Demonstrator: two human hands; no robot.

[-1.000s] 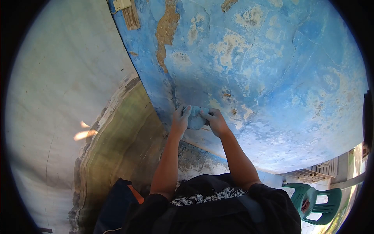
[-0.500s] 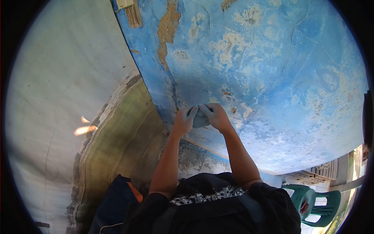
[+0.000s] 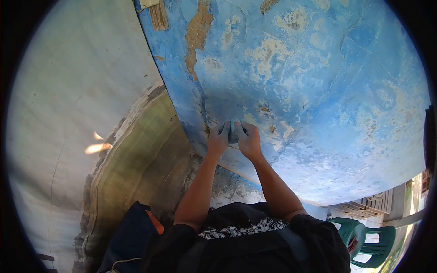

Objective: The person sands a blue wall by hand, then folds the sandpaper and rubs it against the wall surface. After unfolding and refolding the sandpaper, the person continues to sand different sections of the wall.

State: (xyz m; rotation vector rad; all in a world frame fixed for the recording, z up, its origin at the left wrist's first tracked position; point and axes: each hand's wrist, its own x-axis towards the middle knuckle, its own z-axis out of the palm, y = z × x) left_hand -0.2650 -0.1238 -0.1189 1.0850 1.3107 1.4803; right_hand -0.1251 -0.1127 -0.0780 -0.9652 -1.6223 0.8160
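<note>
Between my two hands is a small dark grey sheet [image 3: 233, 135] that looks like sandpaper, bent or folded. My left hand [image 3: 217, 139] grips its left side, thumb pointing up along it. On the opposite side my right hand [image 3: 249, 140] holds it in the same way, with the thumbs close together. Pale blue-grey dust coats the fingers of both hands. Fingers behind the sheet are mostly hidden. Just beyond the hands stands a blue wall [image 3: 318, 91] with worn, peeling paint and bare patches.
A pale wall [image 3: 82, 82] with a greenish stained lower part meets the blue one at a corner on the left. A dark blue bag [image 3: 125, 236] with an orange patch lies at lower left. Green plastic chairs [image 3: 382, 245] and wooden slats [image 3: 371, 204] are at lower right.
My hands have come closer together, my right hand moving left. The grey sheet between them now shows narrower, bent or folded inward.
</note>
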